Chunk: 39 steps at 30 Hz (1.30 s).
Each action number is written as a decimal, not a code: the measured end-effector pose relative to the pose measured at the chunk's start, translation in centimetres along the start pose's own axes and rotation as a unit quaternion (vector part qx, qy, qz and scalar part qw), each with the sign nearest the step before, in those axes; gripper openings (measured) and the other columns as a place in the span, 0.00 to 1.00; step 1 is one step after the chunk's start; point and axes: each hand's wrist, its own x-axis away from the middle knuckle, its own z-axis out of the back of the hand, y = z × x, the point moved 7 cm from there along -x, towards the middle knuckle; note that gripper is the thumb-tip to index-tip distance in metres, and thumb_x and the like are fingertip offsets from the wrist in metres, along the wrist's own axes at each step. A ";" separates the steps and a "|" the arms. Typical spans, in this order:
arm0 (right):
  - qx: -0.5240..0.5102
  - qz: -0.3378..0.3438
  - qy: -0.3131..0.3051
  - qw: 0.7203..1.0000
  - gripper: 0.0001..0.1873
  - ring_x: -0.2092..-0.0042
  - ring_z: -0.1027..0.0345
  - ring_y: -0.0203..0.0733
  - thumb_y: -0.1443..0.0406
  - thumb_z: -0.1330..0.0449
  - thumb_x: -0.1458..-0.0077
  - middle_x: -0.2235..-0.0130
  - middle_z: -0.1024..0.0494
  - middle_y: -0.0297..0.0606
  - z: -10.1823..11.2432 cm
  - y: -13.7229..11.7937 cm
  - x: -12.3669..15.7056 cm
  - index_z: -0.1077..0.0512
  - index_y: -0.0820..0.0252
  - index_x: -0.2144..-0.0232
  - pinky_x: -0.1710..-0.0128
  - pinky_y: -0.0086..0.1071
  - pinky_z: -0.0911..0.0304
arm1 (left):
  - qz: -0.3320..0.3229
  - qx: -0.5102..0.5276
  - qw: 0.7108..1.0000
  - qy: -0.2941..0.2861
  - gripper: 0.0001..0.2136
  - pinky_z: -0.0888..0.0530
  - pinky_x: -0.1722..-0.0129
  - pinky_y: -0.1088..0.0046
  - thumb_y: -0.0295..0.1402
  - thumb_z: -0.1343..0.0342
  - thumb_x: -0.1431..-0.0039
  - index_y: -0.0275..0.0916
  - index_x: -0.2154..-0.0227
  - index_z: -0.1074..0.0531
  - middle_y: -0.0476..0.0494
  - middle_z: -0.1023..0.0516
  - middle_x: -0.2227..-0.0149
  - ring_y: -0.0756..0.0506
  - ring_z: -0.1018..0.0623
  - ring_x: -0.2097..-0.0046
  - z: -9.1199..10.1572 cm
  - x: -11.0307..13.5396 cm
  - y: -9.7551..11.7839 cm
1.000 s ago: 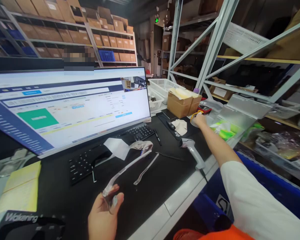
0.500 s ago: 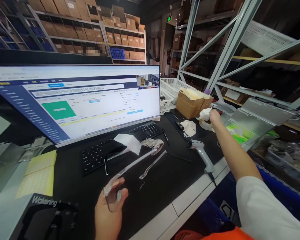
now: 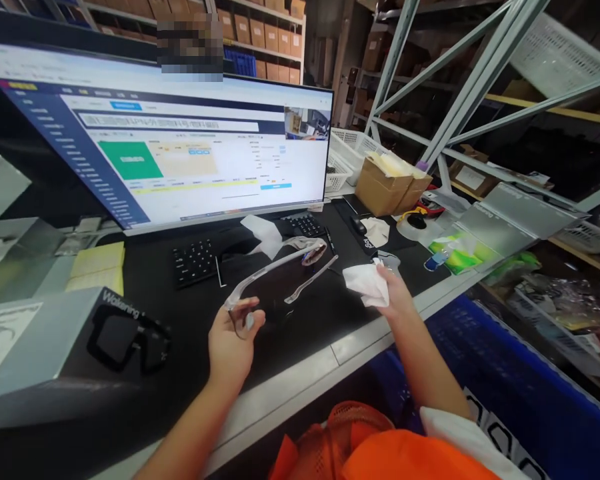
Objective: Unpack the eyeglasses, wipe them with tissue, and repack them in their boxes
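Observation:
My left hand [image 3: 231, 347] is closed on a pair of glasses [image 3: 261, 272] with a pale, see-through frame, held above the black desk mat. Thumb and fingers pinch the glasses at their near end, while the long pale parts reach away from me to the right. My right hand [image 3: 396, 295] grips a crumpled white wipe [image 3: 367, 285], to the right of the glasses and apart from them. Beneath that wipe, the barcode scanner is mostly hidden.
Behind the glasses are a keyboard [image 3: 195, 263], a white sheet [image 3: 263, 235] and a monitor [image 3: 205, 153]. At left stands a grey box [image 3: 75, 340] printed with eyewear. A cardboard box [image 3: 383, 190], a mouse [image 3: 359, 226] and a green packet [image 3: 463, 253] are at right.
My right hand has come back from the far right of the desk, bringing the white wipe toward the glasses. My left hand still holds the glasses. The view has tilted down.

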 end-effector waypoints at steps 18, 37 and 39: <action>0.065 0.040 0.021 0.997 0.17 0.68 0.31 0.42 0.55 0.30 0.56 0.70 0.23 0.34 -5.0 2.1 2.5 0.25 0.59 0.67 0.63 0.34 0.37 | 0.105 0.181 0.975 -0.070 0.18 0.29 0.56 0.72 0.43 0.26 0.58 0.39 0.68 0.23 0.44 0.21 0.62 0.45 0.23 0.54 -1.9 0.3 0.3; 0.042 -0.028 -0.221 0.974 0.17 0.72 0.34 0.38 0.54 0.31 0.59 0.73 0.25 0.35 -16.9 4.1 -0.6 0.26 0.61 0.72 0.68 0.33 0.38 | 0.182 0.202 0.946 -0.179 0.19 0.32 0.57 0.70 0.44 0.25 0.59 0.39 0.66 0.21 0.45 0.21 0.60 0.46 0.25 0.60 -3.6 1.3 -0.3; 0.052 -0.002 -0.195 0.979 0.18 0.72 0.35 0.38 0.52 0.33 0.56 0.74 0.26 0.35 -16.3 3.8 -1.2 0.26 0.61 0.73 0.69 0.33 0.38 | 0.184 0.205 0.949 -0.154 0.19 0.32 0.54 0.69 0.43 0.24 0.61 0.40 0.68 0.21 0.44 0.22 0.55 0.44 0.25 0.54 -3.3 1.1 -0.5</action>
